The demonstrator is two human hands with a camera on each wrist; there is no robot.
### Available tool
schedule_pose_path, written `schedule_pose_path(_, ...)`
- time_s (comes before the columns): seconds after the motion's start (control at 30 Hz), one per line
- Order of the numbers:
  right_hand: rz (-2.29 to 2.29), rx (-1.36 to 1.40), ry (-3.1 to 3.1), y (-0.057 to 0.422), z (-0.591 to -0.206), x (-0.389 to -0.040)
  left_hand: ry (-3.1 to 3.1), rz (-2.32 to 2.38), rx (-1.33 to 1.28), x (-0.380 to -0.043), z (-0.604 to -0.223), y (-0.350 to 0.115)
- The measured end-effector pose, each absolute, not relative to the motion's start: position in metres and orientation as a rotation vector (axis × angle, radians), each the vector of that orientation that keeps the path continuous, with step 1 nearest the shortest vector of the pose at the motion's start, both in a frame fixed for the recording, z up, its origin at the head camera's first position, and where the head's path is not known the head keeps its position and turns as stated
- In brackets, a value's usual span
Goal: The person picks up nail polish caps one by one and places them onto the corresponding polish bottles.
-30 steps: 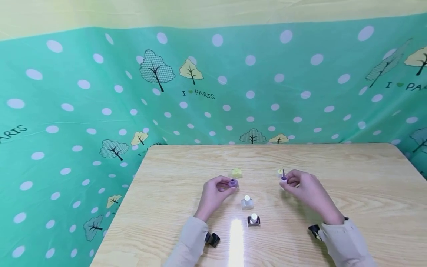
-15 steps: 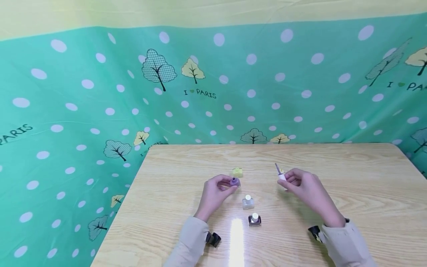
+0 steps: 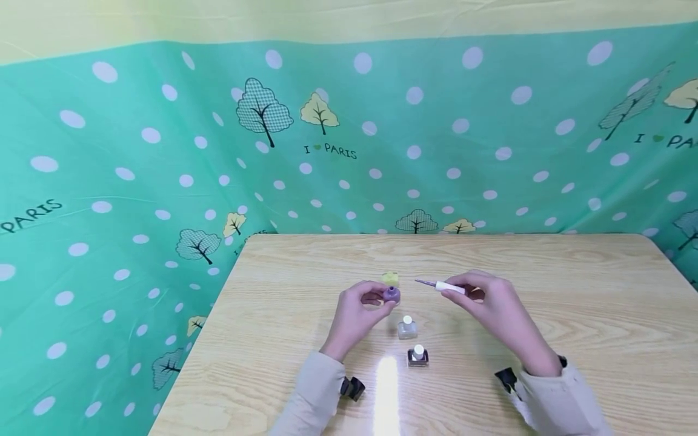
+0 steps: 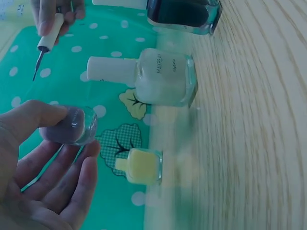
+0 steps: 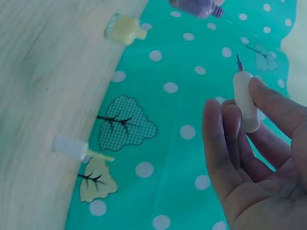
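My left hand [image 3: 354, 318] pinches an uncapped purple nail polish bottle [image 3: 391, 296] between thumb and fingers, its neck pointing up. In my right hand [image 3: 496, 312] is a white nail polish cap [image 3: 450, 287], gripped by thumb and fingertips. A purple-coated brush [image 3: 425, 282] sticks out of that cap, pointing left toward the bottle but apart from it. Just behind the left hand stands an uncapped yellow nail polish bottle [image 3: 390, 278]. Its look-alike white cap [image 5: 71, 146] with a yellow brush stands on the table in the right wrist view; the right hand hides it from the head view.
Nearer me on the wooden table [image 3: 262, 339] stand a capped pale nail polish bottle [image 3: 407, 330] and a capped dark one [image 3: 418, 358], between the forearms. A green dotted cloth [image 3: 382, 151] hangs behind the table's far edge.
The brush has swung from pointing upward to pointing left, and the right hand has turned and moved slightly. My left hand still holds the purple bottle with little change.
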State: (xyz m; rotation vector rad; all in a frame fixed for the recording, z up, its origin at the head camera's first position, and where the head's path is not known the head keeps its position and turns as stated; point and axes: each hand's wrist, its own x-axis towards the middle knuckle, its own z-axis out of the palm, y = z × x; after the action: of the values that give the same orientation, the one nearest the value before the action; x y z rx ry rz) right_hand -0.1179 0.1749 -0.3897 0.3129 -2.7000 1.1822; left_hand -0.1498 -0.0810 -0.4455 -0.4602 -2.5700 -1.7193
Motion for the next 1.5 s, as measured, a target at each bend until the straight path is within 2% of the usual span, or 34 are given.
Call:
schedule_pose_path(0.6, 1.112, 0.550, -2.596, 0.155, -0.383, -0.112, -2.491, -1.763, -0.567, -0.143, -0.444, -0.070)
schedule_pose_path(1.5, 1.002, 0.621, -2.623, 0.151, -0.377, -0.112, -2.541, -1.563, -0.655, -0.136, -0.441, -0.065)
